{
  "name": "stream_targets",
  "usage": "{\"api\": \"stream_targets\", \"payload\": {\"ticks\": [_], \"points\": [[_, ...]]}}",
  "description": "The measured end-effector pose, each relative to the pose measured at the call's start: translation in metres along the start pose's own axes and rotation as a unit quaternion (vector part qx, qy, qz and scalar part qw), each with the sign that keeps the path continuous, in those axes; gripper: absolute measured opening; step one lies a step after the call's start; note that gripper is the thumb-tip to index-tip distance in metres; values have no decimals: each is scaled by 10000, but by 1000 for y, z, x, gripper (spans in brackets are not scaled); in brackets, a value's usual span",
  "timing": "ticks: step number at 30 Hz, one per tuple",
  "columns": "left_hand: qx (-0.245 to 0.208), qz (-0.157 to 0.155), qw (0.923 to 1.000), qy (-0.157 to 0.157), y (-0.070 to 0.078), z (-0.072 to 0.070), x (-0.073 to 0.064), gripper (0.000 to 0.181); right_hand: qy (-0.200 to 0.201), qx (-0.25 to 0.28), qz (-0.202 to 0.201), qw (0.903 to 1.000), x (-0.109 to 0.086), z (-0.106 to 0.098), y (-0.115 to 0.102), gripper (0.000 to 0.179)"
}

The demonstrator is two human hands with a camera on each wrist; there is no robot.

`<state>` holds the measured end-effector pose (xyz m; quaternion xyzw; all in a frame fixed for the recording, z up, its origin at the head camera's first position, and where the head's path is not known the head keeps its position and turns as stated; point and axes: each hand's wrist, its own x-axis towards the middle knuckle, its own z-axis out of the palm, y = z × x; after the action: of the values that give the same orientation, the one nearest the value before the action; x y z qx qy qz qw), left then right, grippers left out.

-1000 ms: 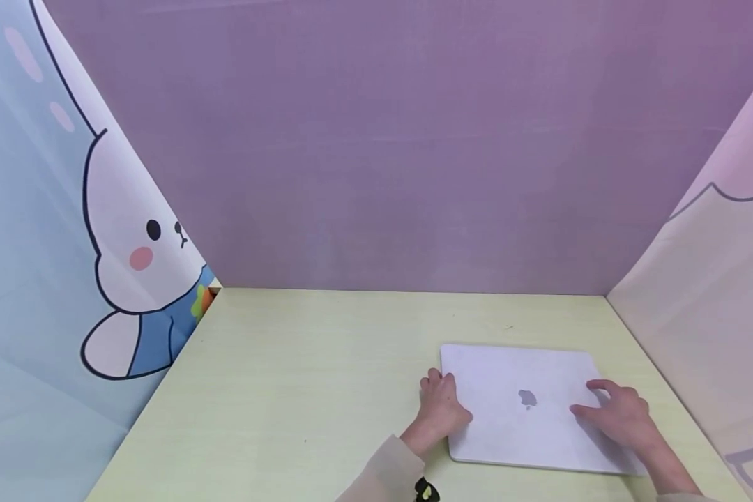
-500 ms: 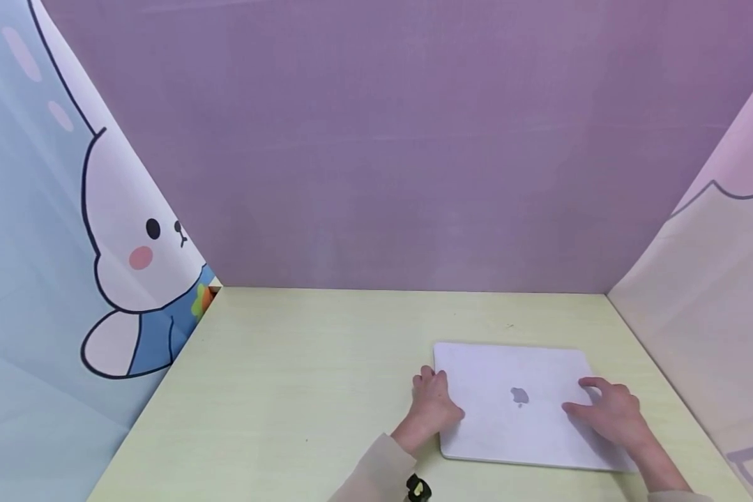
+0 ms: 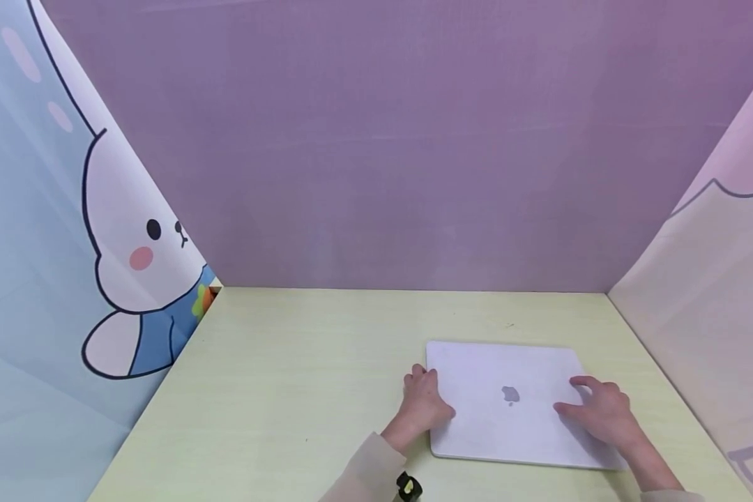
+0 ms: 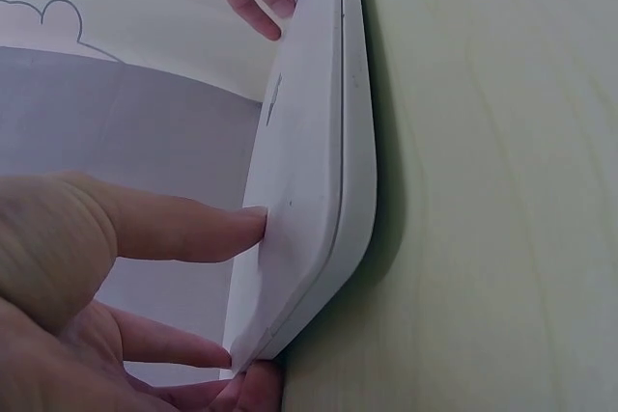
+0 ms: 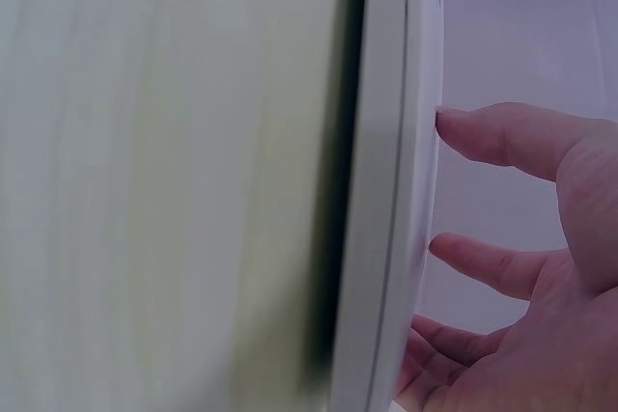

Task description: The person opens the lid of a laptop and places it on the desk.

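Note:
A closed silver laptop (image 3: 477,439) with an apple logo on its lid lies flat, close over the pale table. At its left side, my left hand (image 3: 423,403) grips the edge, thumb on the lid and the other fingers curled at the side. My right hand (image 3: 602,413) holds the opposite side; its thumb and index finger touch the lid while the rest bend around the right edge. In the left wrist view, the laptop's front edge (image 4: 338,190) shows a dark shadow beneath it. The right wrist view shows the thumb (image 5: 502,132) against the lid.
The pale wooden table (image 3: 257,390) stretches left and behind the laptop. A purple panel (image 3: 383,153) stands along the back. Printed cloth walls flank it, a rabbit cloth (image 3: 31,279) on the left and a pale one (image 3: 709,314) on the right.
The laptop has slid a short way to the left, with both hands moving along on it. Their hold looks the same throughout.

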<state>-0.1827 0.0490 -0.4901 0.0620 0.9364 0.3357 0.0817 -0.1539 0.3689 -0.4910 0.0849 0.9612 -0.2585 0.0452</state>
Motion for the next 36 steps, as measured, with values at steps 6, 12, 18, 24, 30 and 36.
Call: {"api": "stream_targets", "payload": {"ticks": [6, 12, 18, 24, 30, 36], "points": [[43, 3, 10000, 47, -4, -4, 0, 58, 76, 52, -91, 9999, 0, 2, -6, 76], [-68, 10, 10000, 15, -9, -9, -1, 60, 54, 54, -98, 9999, 2, 5, -8, 76], [-170, -91, 9998, -58, -13, -12, -2, 65, -40, 35, -4, 10000, 1, 8, -14, 79], [-141, -156, 9998, -52, -18, -14, 0, 68, -30, 7, -17, 10000, 0, 10, -22, 78], [-186, -219, 9996, -27, -20, -16, 0, 69, -39, 24, -23, 10000, 1, 13, -26, 79], [-182, -228, 9996, -25, -25, -19, 1, 69, -18, 17, -119, 9999, 1, 15, -30, 78]]}}
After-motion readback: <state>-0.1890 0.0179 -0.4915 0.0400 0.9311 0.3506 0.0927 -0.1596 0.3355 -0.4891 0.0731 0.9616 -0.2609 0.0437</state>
